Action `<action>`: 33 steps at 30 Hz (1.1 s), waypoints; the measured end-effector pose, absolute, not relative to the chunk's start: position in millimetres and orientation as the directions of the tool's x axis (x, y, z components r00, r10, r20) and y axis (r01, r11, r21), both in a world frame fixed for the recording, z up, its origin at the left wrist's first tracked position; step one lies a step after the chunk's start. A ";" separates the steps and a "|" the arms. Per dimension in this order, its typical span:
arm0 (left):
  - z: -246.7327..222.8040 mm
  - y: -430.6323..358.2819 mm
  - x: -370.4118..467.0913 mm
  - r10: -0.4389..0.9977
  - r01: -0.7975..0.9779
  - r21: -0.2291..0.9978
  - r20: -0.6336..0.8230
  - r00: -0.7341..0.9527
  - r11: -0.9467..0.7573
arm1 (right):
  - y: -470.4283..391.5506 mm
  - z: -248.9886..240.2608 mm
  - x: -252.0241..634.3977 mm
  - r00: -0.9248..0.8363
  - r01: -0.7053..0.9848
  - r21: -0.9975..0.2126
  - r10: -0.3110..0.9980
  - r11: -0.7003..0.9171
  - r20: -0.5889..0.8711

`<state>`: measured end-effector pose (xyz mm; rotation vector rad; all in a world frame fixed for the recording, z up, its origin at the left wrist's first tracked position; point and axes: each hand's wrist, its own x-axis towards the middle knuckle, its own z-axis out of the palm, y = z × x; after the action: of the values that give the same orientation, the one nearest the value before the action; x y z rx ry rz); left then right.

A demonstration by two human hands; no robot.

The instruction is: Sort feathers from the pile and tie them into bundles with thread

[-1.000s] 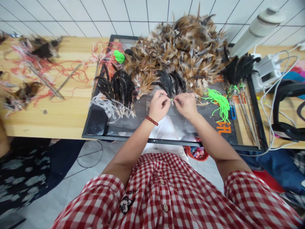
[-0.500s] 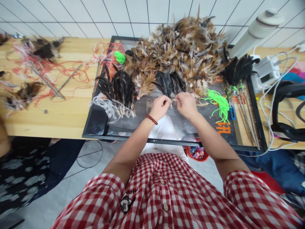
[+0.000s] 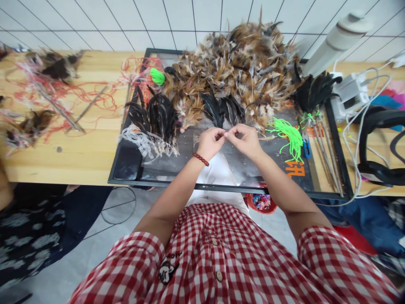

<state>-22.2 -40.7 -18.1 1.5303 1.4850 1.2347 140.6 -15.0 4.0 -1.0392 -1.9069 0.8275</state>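
My left hand (image 3: 211, 142), with a brown bead bracelet (image 3: 200, 159) at the wrist, is closed in a pinch at the base of a fanned bunch of black feathers (image 3: 223, 109). Thumb and forefinger of my right hand (image 3: 246, 140) are pinched together too, and the fingertips of both hands meet. Whatever lies between those tips is hidden; no green strand shows there now. To the right of my right hand lies a bundle of bright green cords (image 3: 288, 137). Left of my hands are more black feathers (image 3: 163, 114) with pale quills and white strips (image 3: 137, 139).
A large heap of brown feathers (image 3: 234, 63) covers the back of the black-framed panel (image 3: 221, 188). At right are feather-topped sticks (image 3: 325, 156), a blue-handled tool (image 3: 306, 147), a white bottle (image 3: 338, 40), chargers and cables. Red strings (image 3: 98, 95) and sticks lie left, near another person.
My fingertips, slightly apart before with a bit of green cord between them, have come together. The cord is now out of sight. The view has shifted slightly.
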 end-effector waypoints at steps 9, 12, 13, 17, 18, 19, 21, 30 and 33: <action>-20.8 -41.3 -22.1 0.989 0.096 0.987 0.135 -0.056 -0.129 | -9.4 -3.7 144.7 -0.348 0.362 -0.759 0.833 0.542 0.430; -19.4 -42.7 -21.9 0.980 0.137 0.972 0.195 -0.035 -0.189 | -11.1 -2.8 144.8 -0.424 0.413 -0.697 0.801 0.586 0.422; -18.7 -43.2 -22.1 0.977 0.155 0.967 0.210 -0.028 -0.204 | -11.9 -2.0 144.7 -0.436 0.439 -0.681 0.802 0.586 0.409; -16.6 -44.7 -23.3 0.965 0.278 0.926 0.261 0.015 -0.255 | -14.3 1.1 144.5 -0.457 0.527 -0.619 0.808 0.582 0.372; -16.1 -45.0 -23.6 0.961 0.315 0.910 0.274 0.029 -0.269 | -14.5 1.7 144.6 -0.470 0.542 -0.598 0.802 0.591 0.368; -15.5 -45.4 -23.9 0.957 0.346 0.895 0.286 0.042 -0.282 | -14.7 2.1 144.6 -0.487 0.555 -0.573 0.794 0.603 0.364; -14.2 -45.9 -24.2 0.952 0.384 0.873 0.300 0.060 -0.300 | -14.9 2.4 144.8 -0.519 0.586 -0.518 0.779 0.623 0.350; -9.3 -46.9 -22.3 0.987 0.309 0.941 0.156 -0.033 -0.138 | -16.9 -2.9 141.3 -0.507 0.653 -0.451 0.793 0.609 0.337; -7.9 -45.5 -19.5 0.995 0.157 0.988 0.013 -0.094 0.002 | -17.5 -5.0 139.3 -0.534 0.608 -0.487 0.777 0.628 0.335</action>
<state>-19.5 -45.5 -7.9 1.2819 1.3941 1.2048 139.3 -17.5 -5.0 -1.0837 -2.3238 0.4253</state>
